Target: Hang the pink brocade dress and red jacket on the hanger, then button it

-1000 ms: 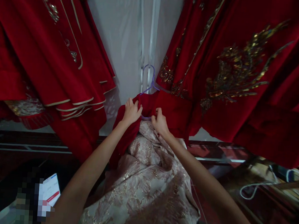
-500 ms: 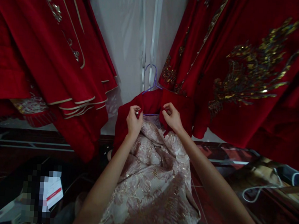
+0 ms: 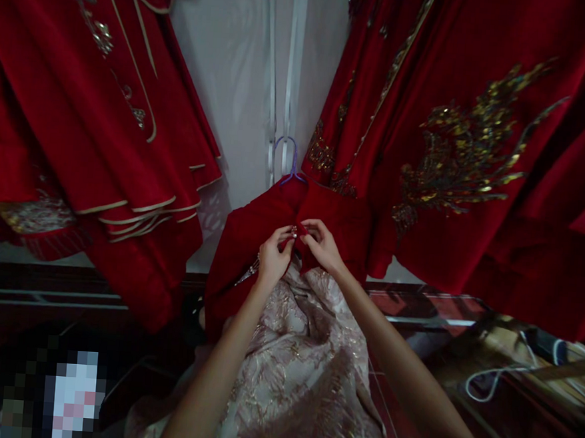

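A red velvet garment hangs on a thin purple hanger straight ahead, over a pale pink and gold brocade skirt. My left hand and my right hand meet at the garment's front, just below the collar. Both pinch the two red edges together, fingertips touching. Something small and shiny sits between the fingers; I cannot make it out.
More red robes with gold embroidery hang at the left and right. A white wall with a vertical rail is behind. A white cable lies on the dark red floor at the right. A blurred patch sits at the lower left.
My hands have come together from either side of the collar to the middle of the garment's front. The two red edges are now drawn closed.
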Available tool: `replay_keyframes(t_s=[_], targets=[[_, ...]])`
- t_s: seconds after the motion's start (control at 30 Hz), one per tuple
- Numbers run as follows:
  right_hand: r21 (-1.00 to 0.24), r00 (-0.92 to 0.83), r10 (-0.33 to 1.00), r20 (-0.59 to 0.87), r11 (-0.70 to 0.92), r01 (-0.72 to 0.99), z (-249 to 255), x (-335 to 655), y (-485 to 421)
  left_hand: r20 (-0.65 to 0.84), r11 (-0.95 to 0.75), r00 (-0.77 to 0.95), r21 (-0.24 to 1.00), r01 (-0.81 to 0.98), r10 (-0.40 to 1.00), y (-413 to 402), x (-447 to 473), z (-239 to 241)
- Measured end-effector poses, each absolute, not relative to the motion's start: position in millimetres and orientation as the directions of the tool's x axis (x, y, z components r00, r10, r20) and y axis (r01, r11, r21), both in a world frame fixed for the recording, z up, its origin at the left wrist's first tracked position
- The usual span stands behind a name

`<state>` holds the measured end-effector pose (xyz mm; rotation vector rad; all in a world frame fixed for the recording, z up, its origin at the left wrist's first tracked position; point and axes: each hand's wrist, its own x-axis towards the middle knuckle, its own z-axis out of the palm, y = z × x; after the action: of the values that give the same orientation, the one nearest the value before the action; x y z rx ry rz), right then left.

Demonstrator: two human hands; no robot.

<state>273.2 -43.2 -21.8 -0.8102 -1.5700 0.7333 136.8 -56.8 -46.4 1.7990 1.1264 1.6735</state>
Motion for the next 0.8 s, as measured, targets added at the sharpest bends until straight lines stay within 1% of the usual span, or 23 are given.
replay_keyframes(t_s=[0.1,0.17,0.23,0.33,0.4,0.47,0.6,0.8], targets=[[-0.861,-0.125,0.858,0.498,0.507,0.051,-23.6,276.2,-46.3,0.599,-0.561,-0.140,0.793,0.238,0.788,-57.6,138.8,-48.6],[-0.869,-0.145,0.865,0.480,0.491,0.055,-25.3,277.5,-47.7,0.599,-0.561,-0.146,0.794,0.237,0.787,-57.1,138.4,-48.7],[-0.845,-0.153,0.847,0.509,0.526,0.100,-27.3,277.8,-47.8,0.598,-0.567,-0.087,0.789,0.236,0.797,-56.0,135.9,-47.5],[-0.777,-0.141,0.795,0.589,0.606,0.170,-30.0,276.5,-45.3,0.582,-0.572,0.022,0.789,0.225,0.813,-54.0,130.5,-43.5],[-0.760,-0.135,0.778,0.613,0.628,0.168,-31.9,275.1,-42.7,0.571,-0.568,0.061,0.791,0.226,0.819,-53.2,127.2,-40.7],[-0.768,-0.123,0.783,0.610,0.622,0.152,-34.0,273.4,-40.3,0.566,-0.570,0.092,0.787,0.235,0.820,-53.1,124.9,-38.9],[-0.792,-0.069,0.806,0.588,0.591,0.151,-37.7,268.9,-37.8,0.561,-0.567,0.111,0.770,0.293,0.820,-55.1,122.8,-38.1],[-0.760,-0.010,0.772,0.635,0.628,0.168,-38.4,265.8,-39.1,0.566,-0.568,0.124,0.739,0.361,0.815,-57.7,122.9,-34.7]])
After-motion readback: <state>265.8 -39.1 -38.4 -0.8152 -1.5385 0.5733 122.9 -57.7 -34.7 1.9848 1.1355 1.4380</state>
